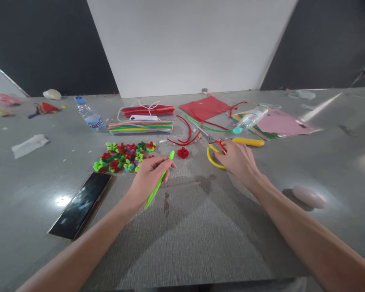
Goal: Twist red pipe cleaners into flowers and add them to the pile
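My left hand (150, 176) is closed around a bright green pipe cleaner (156, 190), folded or bundled, whose end sticks up past the thumb. At the red handle of the scissors (212, 147) is my right hand (239, 160), its fingers curled on that loop. The scissors' yellow loop lies toward me and the blades point away to the left. Between the hands sits a small red pipe-cleaner flower (183, 152). Just left of my left hand is a cluster of red, green and purple pipe-cleaner flowers (124, 156).
Bundles of coloured pipe cleaners (140, 127), a red sheet (205, 107) and loose red pipe cleaners (188, 132) lie farther back. A phone (80, 206) is at left, a water bottle (89, 114) behind it. A yellow cutter (248, 142) and another bottle (251, 119) lie right.
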The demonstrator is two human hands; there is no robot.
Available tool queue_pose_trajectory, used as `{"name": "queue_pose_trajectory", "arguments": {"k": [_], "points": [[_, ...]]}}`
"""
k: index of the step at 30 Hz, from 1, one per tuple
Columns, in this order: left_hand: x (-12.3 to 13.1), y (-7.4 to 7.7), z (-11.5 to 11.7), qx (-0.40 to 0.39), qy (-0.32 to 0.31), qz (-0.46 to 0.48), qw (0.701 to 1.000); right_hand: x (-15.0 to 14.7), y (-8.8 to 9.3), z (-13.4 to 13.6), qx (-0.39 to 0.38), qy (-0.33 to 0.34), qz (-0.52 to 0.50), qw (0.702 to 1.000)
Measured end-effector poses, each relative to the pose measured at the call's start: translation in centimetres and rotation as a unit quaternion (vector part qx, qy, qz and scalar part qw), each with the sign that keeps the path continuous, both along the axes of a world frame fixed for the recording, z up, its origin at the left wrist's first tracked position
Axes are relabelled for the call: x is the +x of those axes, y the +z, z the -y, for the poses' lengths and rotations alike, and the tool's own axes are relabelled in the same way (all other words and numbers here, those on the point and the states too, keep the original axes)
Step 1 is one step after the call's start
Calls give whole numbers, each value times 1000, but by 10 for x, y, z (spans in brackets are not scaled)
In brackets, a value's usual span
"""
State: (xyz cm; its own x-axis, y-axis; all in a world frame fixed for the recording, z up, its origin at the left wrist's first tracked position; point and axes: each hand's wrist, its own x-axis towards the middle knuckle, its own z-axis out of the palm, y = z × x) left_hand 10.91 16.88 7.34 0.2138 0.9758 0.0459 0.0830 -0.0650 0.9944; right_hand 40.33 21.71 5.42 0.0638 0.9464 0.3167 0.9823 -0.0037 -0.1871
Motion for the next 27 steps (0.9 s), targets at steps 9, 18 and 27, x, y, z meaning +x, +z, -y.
{"name": "queue_pose_trajectory", "arguments": {"k": [9,18,27], "points": [[1,-5,4,13,-40,-11,999,-21,9,16,14,61,-73,995],[4,-7,7,119,-39,-135,983,-26,0,13,-4,137,-138,981],[5,-16,6,235,-56,-267,933,-46,17,39,52,392,-200,897]]}}
